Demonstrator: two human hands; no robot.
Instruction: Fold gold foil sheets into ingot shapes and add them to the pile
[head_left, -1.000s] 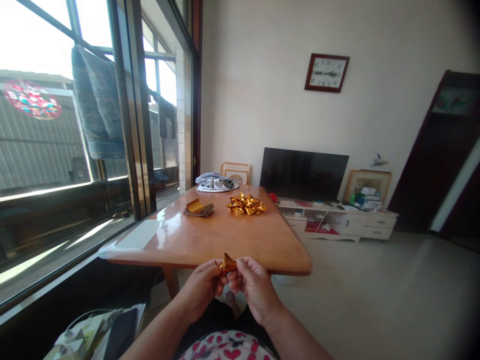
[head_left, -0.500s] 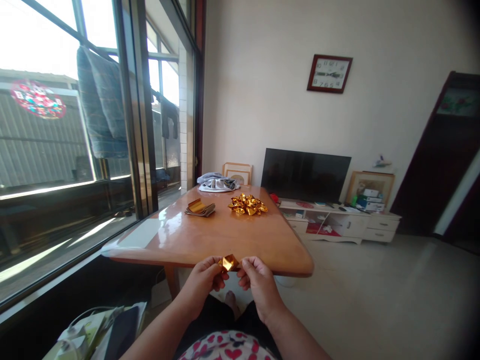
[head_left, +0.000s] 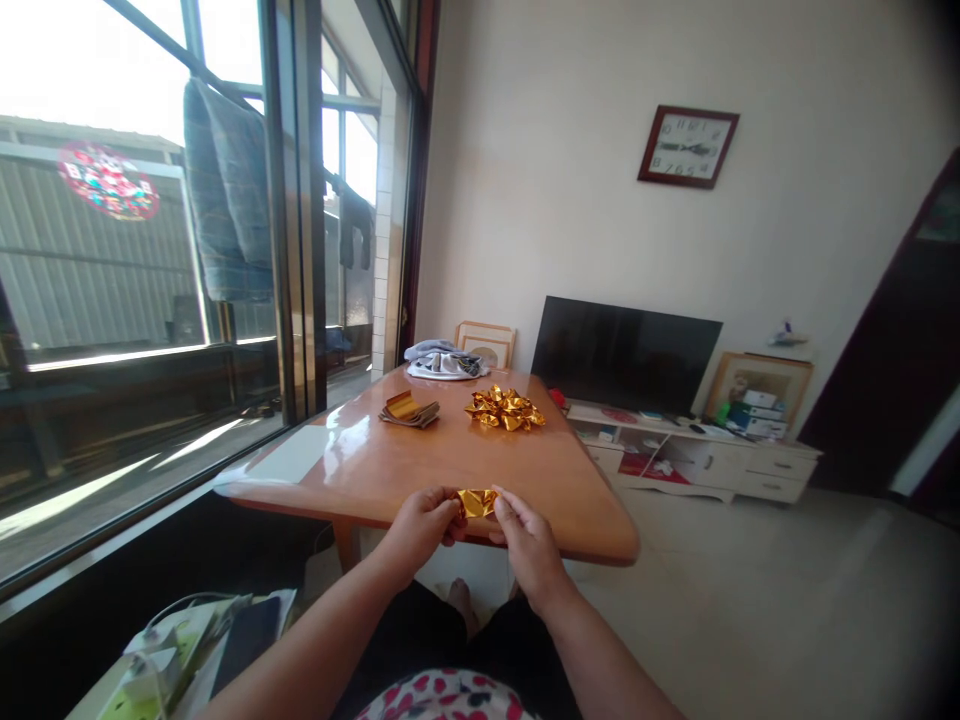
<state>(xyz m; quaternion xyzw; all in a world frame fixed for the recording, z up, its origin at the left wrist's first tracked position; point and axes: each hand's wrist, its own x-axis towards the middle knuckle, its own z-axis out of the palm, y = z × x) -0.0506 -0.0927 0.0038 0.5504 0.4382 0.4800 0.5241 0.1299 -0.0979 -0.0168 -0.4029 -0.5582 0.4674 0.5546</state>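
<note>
Between my two hands, at the table's near edge, is a piece of shiny gold foil paper (head_left: 477, 503), creased and folded. My left hand (head_left: 429, 522) pinches its left end, and my right hand (head_left: 527, 540) grips the right end with thumb and fingers. Farther up the wooden table (head_left: 360, 470) lies a pile of folded gold foil pieces (head_left: 505, 408). To its left sits a stack of foil paper sheets (head_left: 409, 408), gold on top with brownish edges.
Folded clothes (head_left: 445, 360) rest at the table's far end. A television (head_left: 624, 355) stands on a white cabinet (head_left: 712, 465) beyond. Large windows (head_left: 135, 260) run along the left. At lower left are a power strip (head_left: 150, 670) and a dark phone-like slab (head_left: 246, 640).
The foil piece between my hands now looks wider and flatter than before. Both hands have risen slightly, and the view has turned a little to the left.
</note>
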